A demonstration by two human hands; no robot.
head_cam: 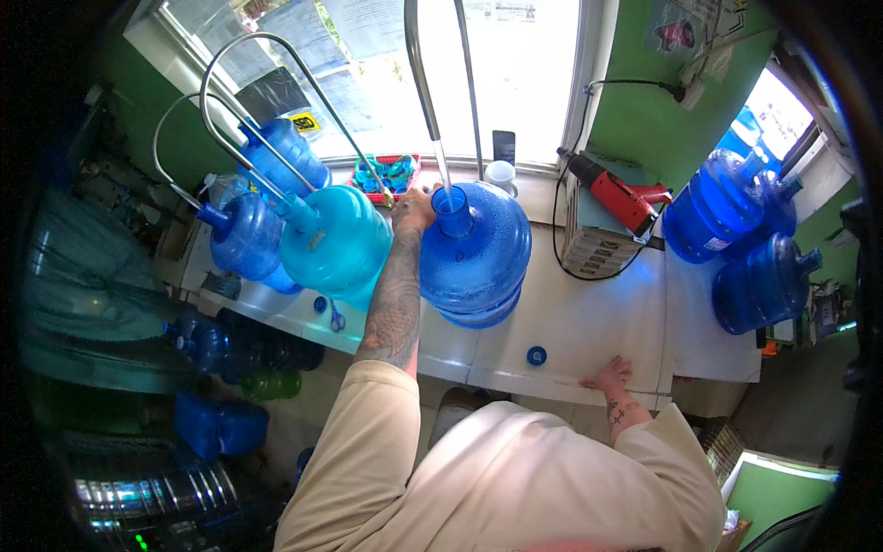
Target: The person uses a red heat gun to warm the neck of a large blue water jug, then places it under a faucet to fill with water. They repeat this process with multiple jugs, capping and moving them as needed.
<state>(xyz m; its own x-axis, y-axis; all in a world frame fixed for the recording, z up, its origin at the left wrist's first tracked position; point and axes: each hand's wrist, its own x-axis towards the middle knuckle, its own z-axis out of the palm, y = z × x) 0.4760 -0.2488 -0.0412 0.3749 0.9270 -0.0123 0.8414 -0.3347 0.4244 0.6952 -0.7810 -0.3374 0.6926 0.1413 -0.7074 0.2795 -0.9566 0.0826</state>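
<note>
My left hand (412,209) reaches forward between the neck of a large blue water jug (476,255) and a small valve (388,199) on a metal pipe; its fingers are partly hidden. Water runs from a curved metal spout (424,76) into the jug's uncapped neck. My right hand (608,375) rests on the counter's front edge with its fingers spread. A blue cap (536,356) lies on the counter between my arms. To the left, a turquoise jug (338,241) and a smaller blue jug (245,234) stand beneath other curved pipes.
A red basket (416,165) of blue caps sits by the window near a white mug (500,172). A red heat gun (614,193) lies on a box, its cord hanging down. Scissors (336,319) lie at the front left. Blue jugs (714,207) stand at the right.
</note>
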